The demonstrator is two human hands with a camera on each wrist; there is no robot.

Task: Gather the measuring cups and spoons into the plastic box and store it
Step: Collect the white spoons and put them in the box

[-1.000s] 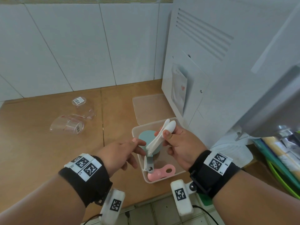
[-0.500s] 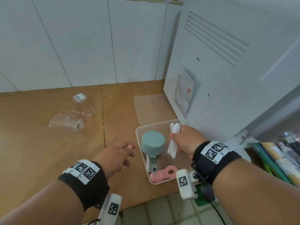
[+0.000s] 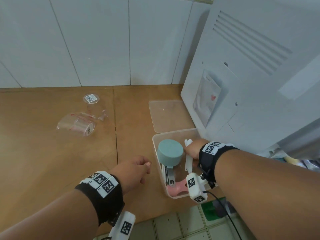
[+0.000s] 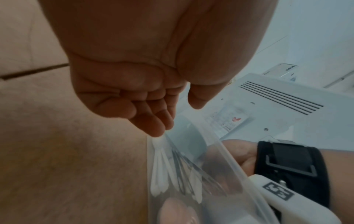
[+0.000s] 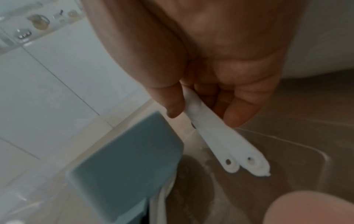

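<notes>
The clear plastic box (image 3: pixel 173 135) sits on the wooden counter against a white appliance. It holds an upturned blue-green measuring cup (image 3: pixel 170 154), metal spoon handles (image 3: pixel 170 176) and a pink cup (image 3: pixel 176 187). My right hand (image 3: pixel 189 150) is down inside the box on its right side. Its thumb and fingers pinch two white measuring spoons (image 5: pixel 216 136), whose handle ends hang just above the box floor beside the blue-green cup (image 5: pixel 130 166). My left hand (image 3: pixel 146 171) hovers left of the box with loosely curled fingers (image 4: pixel 145 115) and holds nothing.
The box's clear lid (image 3: pixel 169 115) lies flat just behind the box. Two clear measuring cups (image 3: pixel 76 124) (image 3: pixel 91 98) lie on the counter at the left. The white appliance (image 3: pixel 242 84) blocks the right side. The counter's front edge (image 3: pixel 155 217) is close to me.
My left hand let go of the white spoons and drew back to the left. My right hand carried them down into the right side of the box.
</notes>
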